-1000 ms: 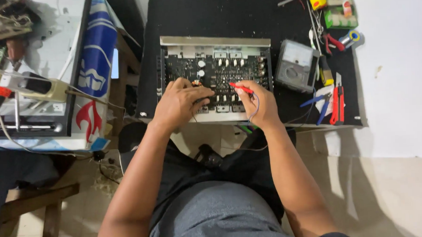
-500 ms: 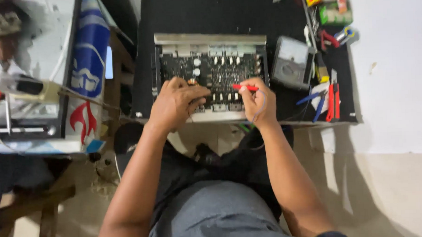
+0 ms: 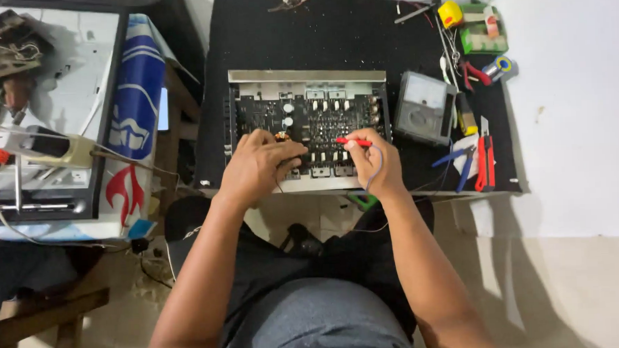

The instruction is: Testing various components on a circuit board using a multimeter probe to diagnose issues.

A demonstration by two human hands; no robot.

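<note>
The right hand (image 3: 372, 161) pinches a thin red probe (image 3: 353, 142) between thumb and forefinger, fingers closed round its shaft, tip pointing left over the open circuit board (image 3: 308, 122). A thin lead (image 3: 376, 168) runs from it down past the wrist. The left hand (image 3: 258, 165) rests curled on the board's near edge, fingers bent down among the components; whether it grips anything there cannot be told.

The board sits in a metal chassis (image 3: 306, 76) on a black mat (image 3: 305, 37), directly under both sets of fingertips. The probe looks light and stiff, best held on its insulated shaft as it is now. The board looks rigid but delicate, crowded with small upright parts, so the chassis rim seems the safer place to grip.

Right of the right fingers stands a grey meter (image 3: 424, 107), and farther right lie red-handled pliers (image 3: 485, 162).
</note>
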